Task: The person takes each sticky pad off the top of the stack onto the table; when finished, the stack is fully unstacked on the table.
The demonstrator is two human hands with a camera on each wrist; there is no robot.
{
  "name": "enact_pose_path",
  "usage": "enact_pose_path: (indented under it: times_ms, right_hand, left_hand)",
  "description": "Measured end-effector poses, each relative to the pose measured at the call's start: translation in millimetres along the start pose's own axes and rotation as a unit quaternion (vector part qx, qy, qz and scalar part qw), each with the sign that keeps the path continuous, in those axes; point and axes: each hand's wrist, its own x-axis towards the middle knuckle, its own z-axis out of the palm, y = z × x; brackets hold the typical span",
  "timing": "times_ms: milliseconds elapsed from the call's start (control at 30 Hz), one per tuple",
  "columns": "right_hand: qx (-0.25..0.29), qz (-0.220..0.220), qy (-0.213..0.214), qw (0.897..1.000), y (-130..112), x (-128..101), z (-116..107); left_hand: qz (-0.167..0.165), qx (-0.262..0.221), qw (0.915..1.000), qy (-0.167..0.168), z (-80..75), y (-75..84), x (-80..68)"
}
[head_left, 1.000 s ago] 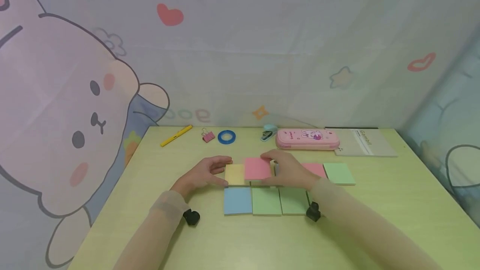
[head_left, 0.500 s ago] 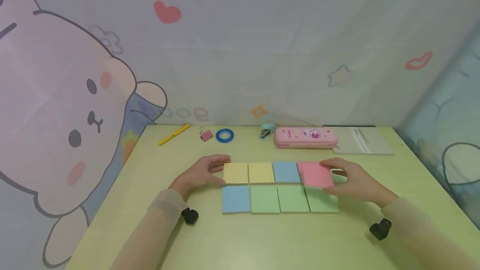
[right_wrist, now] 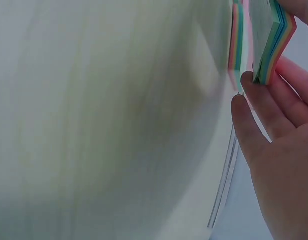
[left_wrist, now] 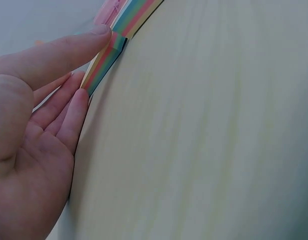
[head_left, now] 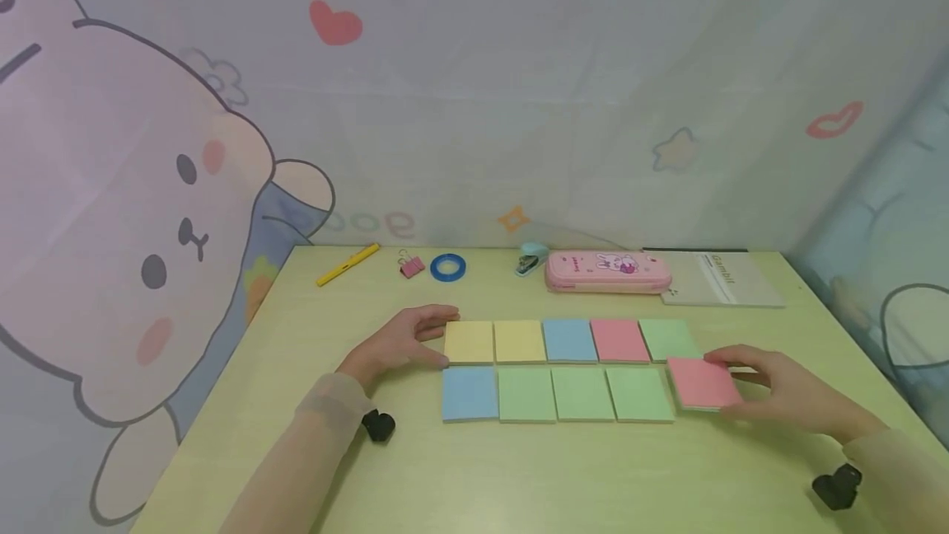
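Note:
My right hand [head_left: 793,394] pinches a pink-topped sticky note pad [head_left: 703,383] between thumb and fingers at the right end of the front row. In the right wrist view, that pad's multicoloured edge [right_wrist: 274,47] shows, and it is raised off the table. My left hand [head_left: 400,340] rests at the left edge of a yellow sticky note pad [head_left: 469,342], its thumb and fingertips at the corners. Along the back row come another yellow pad [head_left: 519,341], a blue one [head_left: 569,340], a pink one [head_left: 619,340] and a green one [head_left: 667,339]. The front row has a blue pad [head_left: 470,393] and three green pads [head_left: 527,394].
Along the back of the table [head_left: 519,476] lie a yellow pen [head_left: 348,264], a pink binder clip [head_left: 411,267], a blue tape roll [head_left: 448,268], a small stapler [head_left: 530,259], a pink pencil case [head_left: 608,272] and a notebook [head_left: 719,278]. A printed cloth [head_left: 474,105] hangs behind.
My right hand has carried the pink pad rightward across the back row, then down to the right end of the front row. My left hand has stayed by the yellow pad.

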Motion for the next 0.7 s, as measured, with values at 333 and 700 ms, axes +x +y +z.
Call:
enact_pose_path:
  times_ms: [333, 700]
  right_hand:
    - [-0.053, 0.021, -0.009, 0.998, 2.3, -14.7, -1.0]
    - [-0.093, 0.004, 0.035, 0.995, 8.1, -18.3, 3.1]
  left_hand:
    - [-0.003, -0.002, 1.0000, 0.000, -0.7, -1.9, 1.8]
    - [-0.010, 0.006, 0.9999, 0.008, 0.9, 1.0, -0.2]
